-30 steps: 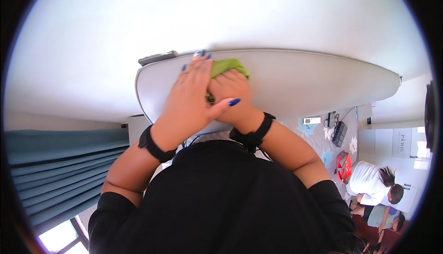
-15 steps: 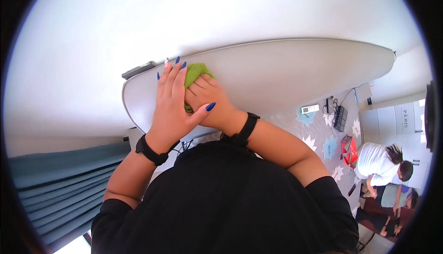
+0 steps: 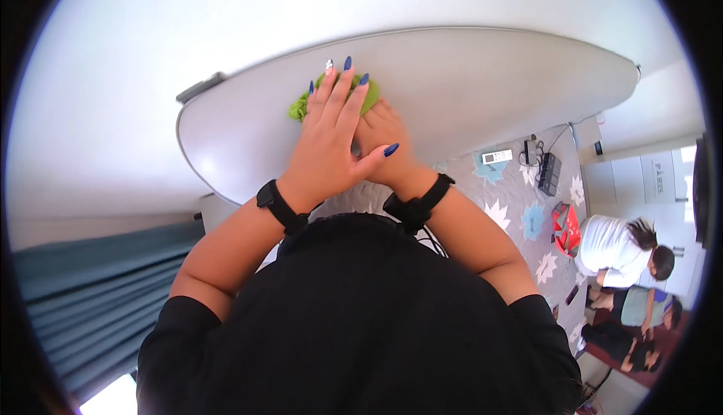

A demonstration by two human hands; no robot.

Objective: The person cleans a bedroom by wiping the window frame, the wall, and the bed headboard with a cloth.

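A green cloth (image 3: pixel 367 93) lies bunched against a light grey padded panel (image 3: pixel 489 76), left of the panel's middle. My left hand (image 3: pixel 327 132) rests over the cloth with its fingers stretched out and its thumb crossing my right hand. Partly beneath it, my right hand (image 3: pixel 385 140) presses at the cloth's lower right edge, its fingers bent together over the fabric. Both wrists wear black bands.
At the left hangs a teal curtain (image 3: pixel 113 294). A dark grey object (image 3: pixel 200 87) sits at the panel's upper left edge. On the patterned bedspread (image 3: pixel 520 264) lie a white remote (image 3: pixel 497 157), a black power strip (image 3: pixel 549 174) and a red bag (image 3: pixel 565 228). Several people are at the right.
Both hands and the cloth have moved across the panel, first left, then back right and upward. More of the cloth now shows left of my left fingers.
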